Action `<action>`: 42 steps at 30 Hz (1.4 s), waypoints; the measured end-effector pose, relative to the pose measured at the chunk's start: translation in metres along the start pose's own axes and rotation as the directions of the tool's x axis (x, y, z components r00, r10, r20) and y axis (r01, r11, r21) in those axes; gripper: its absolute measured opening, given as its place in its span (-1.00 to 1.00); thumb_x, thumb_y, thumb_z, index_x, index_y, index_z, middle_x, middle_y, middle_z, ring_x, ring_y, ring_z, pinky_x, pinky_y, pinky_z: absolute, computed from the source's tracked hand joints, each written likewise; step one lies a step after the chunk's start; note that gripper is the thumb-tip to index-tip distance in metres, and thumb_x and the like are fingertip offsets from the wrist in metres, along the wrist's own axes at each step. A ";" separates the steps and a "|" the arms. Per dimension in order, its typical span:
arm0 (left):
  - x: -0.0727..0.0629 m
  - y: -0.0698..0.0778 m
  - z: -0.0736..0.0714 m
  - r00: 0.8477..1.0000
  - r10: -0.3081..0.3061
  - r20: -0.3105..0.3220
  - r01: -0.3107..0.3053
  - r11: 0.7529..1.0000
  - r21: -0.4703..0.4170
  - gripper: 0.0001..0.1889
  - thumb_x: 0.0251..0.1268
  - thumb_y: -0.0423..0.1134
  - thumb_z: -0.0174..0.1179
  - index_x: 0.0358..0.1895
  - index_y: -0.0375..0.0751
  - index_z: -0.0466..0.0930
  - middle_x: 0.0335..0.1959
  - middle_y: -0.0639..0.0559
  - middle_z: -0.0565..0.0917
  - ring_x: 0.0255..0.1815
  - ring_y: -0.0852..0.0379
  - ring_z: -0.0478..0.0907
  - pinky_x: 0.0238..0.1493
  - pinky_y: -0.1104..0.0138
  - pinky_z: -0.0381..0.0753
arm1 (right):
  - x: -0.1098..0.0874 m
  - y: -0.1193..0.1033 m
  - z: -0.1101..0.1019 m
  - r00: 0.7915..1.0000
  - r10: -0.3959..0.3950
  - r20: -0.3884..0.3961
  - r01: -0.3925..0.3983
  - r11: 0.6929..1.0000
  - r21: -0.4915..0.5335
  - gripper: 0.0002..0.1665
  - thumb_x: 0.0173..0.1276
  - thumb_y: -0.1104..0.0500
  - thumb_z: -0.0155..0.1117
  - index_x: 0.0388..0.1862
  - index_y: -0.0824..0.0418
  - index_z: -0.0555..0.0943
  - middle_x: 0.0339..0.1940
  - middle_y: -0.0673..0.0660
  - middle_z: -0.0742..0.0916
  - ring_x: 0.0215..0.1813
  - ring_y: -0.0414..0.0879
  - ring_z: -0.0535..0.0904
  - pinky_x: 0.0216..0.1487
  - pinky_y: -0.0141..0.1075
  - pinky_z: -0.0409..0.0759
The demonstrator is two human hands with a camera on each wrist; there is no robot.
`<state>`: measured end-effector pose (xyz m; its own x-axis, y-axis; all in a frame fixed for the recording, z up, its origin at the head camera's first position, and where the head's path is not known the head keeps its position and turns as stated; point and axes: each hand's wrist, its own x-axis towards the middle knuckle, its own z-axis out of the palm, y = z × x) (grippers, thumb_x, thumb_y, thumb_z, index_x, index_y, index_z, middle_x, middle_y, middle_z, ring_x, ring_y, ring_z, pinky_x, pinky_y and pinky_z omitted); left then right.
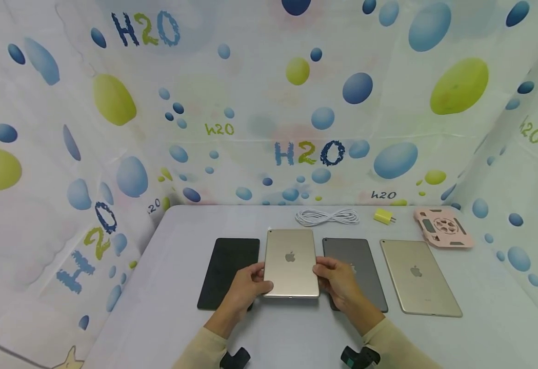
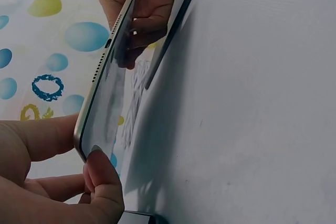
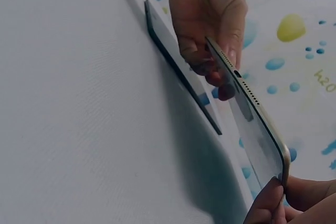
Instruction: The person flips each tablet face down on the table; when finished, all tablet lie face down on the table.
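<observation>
A gold tablet point(image 1: 291, 277) with an apple logo is held up over the table, its back toward the head camera. My left hand point(image 1: 245, 284) pinches its left edge, thumb on the back and fingers beneath. On the opposite edge my right hand point(image 1: 340, 282) pinches it the same way. Both wrist views show the tablet's lower rim, with a port and speaker holes, and its glossy screen facing down. Below the left hand lies a black tablet point(image 1: 224, 261), partly covered by it. A dark grey tablet point(image 1: 372, 277) lies beneath the right hand.
Farther right, another gold tablet point(image 1: 421, 282) lies back up. Along the back of the white table point(image 1: 158, 312) are a coiled white cable point(image 1: 326, 217), a yellow plug adapter point(image 1: 384, 216) and a pink slotted stand or cooler point(image 1: 444, 228). A printed curtain point(image 1: 250, 102) hangs behind.
</observation>
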<state>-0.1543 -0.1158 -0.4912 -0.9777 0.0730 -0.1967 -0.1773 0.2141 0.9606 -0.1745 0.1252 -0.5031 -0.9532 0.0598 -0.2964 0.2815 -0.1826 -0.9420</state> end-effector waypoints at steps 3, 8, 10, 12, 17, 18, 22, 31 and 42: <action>0.001 -0.002 -0.003 1.000 0.010 0.020 -0.010 1.000 0.017 -0.36 0.15 -0.43 0.39 0.35 -0.47 0.45 -0.09 -0.15 0.56 -0.15 0.03 0.47 -0.25 0.41 0.54 | 0.000 0.001 0.000 1.000 -0.003 -0.005 0.003 1.000 -0.005 -0.58 0.36 0.41 0.33 0.16 0.54 0.55 -0.26 0.07 0.68 -0.29 -0.18 0.59 -0.34 -0.40 0.55; 0.004 -0.004 -0.007 0.998 0.028 0.053 -0.030 0.999 0.044 -0.40 0.16 -0.43 0.38 0.30 -0.49 0.49 -0.13 -0.14 0.58 -0.19 0.05 0.49 -0.25 0.40 0.56 | 0.000 0.002 0.002 1.000 -0.010 -0.008 0.009 0.999 -0.041 -0.63 0.36 0.42 0.31 0.12 0.55 0.55 -0.30 0.06 0.66 -0.32 -0.18 0.56 -0.35 -0.40 0.53; 0.004 -0.004 -0.007 0.998 0.030 0.060 -0.033 0.998 0.052 -0.41 0.15 -0.44 0.39 0.30 -0.50 0.49 -0.14 -0.14 0.59 -0.20 0.06 0.50 -0.26 0.40 0.58 | 0.001 0.002 0.001 1.000 -0.005 -0.006 0.004 0.998 -0.065 -0.64 0.37 0.42 0.30 0.12 0.54 0.56 -0.27 0.08 0.66 -0.30 -0.17 0.56 -0.34 -0.40 0.54; 0.004 -0.004 -0.006 0.997 0.037 0.063 -0.041 0.997 0.063 -0.40 0.14 -0.46 0.39 0.29 -0.51 0.49 -0.14 -0.14 0.60 -0.21 0.06 0.52 -0.26 0.40 0.60 | 0.001 0.003 0.001 1.000 -0.001 -0.003 0.000 0.995 -0.097 -0.64 0.39 0.40 0.28 0.13 0.52 0.56 -0.24 0.10 0.67 -0.29 -0.16 0.56 -0.33 -0.38 0.55; 0.001 -0.003 -0.005 0.998 0.052 0.045 -0.057 0.993 0.102 -0.37 0.07 -0.49 0.41 0.29 -0.54 0.48 -0.13 -0.16 0.62 -0.20 0.07 0.53 -0.25 0.39 0.62 | -0.005 0.001 -0.003 1.000 0.000 0.028 0.004 0.985 -0.170 -0.55 0.44 0.34 0.19 0.26 0.49 0.50 -0.04 0.27 0.70 -0.20 -0.08 0.65 -0.23 -0.27 0.68; 0.001 -0.004 -0.005 0.998 0.048 0.045 -0.053 0.993 0.109 -0.35 0.06 -0.48 0.41 0.29 -0.54 0.47 -0.12 -0.16 0.62 -0.20 0.06 0.53 -0.24 0.39 0.62 | -0.007 0.000 -0.004 0.999 0.001 0.038 0.006 0.983 -0.184 -0.52 0.46 0.32 0.17 0.30 0.48 0.48 0.03 0.32 0.69 -0.15 -0.04 0.68 -0.19 -0.23 0.71; -0.002 -0.005 -0.004 0.997 0.044 0.058 -0.053 0.986 0.159 -0.34 0.08 -0.43 0.41 0.31 -0.55 0.46 -0.07 -0.17 0.64 -0.18 0.07 0.55 -0.19 0.35 0.63 | -0.015 -0.003 -0.006 0.996 0.006 0.092 0.015 0.975 -0.220 -0.42 0.51 0.25 0.11 0.44 0.45 0.36 0.23 0.43 0.60 0.08 0.13 0.68 0.00 -0.07 0.72; -0.008 0.003 -0.002 0.995 0.086 0.056 -0.099 0.951 0.294 -0.37 0.17 -0.24 0.37 0.29 -0.50 0.50 0.01 -0.26 0.70 -0.09 0.00 0.63 -0.12 0.15 0.70 | -0.024 -0.010 -0.010 0.989 -0.001 0.145 0.037 0.969 -0.245 -0.32 0.54 0.18 0.08 0.54 0.40 0.22 0.31 0.50 0.53 0.20 0.26 0.62 -0.01 0.04 0.72; -0.014 0.006 -0.007 0.990 0.128 0.054 -0.139 0.921 0.364 -0.35 0.22 -0.19 0.37 0.39 -0.31 0.47 0.12 -0.32 0.67 0.03 -0.10 0.65 -0.12 0.05 0.71 | -0.029 -0.014 -0.006 0.985 -0.033 0.168 0.075 0.964 -0.254 -0.30 0.52 0.18 0.14 0.54 0.38 0.23 0.39 0.47 0.48 0.30 0.31 0.54 0.04 0.09 0.70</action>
<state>-0.1427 -0.1228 -0.4816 -0.9849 0.1521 -0.0826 0.0130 0.5413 0.8407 -0.1504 0.1314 -0.4824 -0.9669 -0.0995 -0.2350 0.2279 0.0775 -0.9706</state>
